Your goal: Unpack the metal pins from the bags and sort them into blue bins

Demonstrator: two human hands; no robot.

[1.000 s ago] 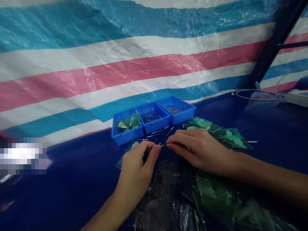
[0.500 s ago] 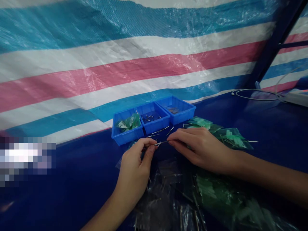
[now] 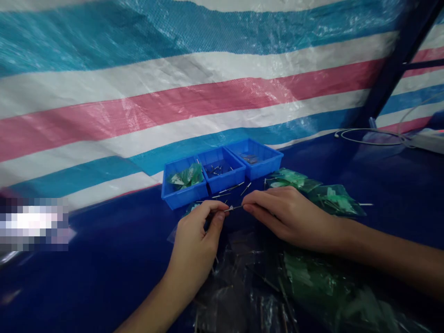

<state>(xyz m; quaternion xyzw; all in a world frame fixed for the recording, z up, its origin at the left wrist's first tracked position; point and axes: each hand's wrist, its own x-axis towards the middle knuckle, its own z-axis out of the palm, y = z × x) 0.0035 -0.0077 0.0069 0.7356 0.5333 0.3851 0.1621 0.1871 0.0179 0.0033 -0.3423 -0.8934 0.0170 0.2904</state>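
Note:
My left hand (image 3: 196,243) is closed in a pinch at the left end of a thin metal rod (image 3: 237,207). The fingertips of my right hand (image 3: 289,215) pinch the other end of the same rod. Between the two hands, close to my left fingertips, a small silvery fitting (image 3: 231,208) sits on the rod; its exact form is too small to make out. Both hands are just above the dark blue tabletop. Similar thin rods (image 3: 229,188) lie behind them, in front of the blue bins.
A left blue bin (image 3: 185,196) holds green plastic bags; the middle bin (image 3: 227,182) has small metal parts, the right bin (image 3: 267,169) flat pieces. Green bags (image 3: 336,199) lie beyond my right wrist. Clear bags (image 3: 239,273) spread before me. A white cable (image 3: 367,142) lies at back right.
Both hands have shifted very slightly to the right and down, still pinching the rod. The fitting beside my left fingertips shows at a slightly different angle. The bins have not moved.

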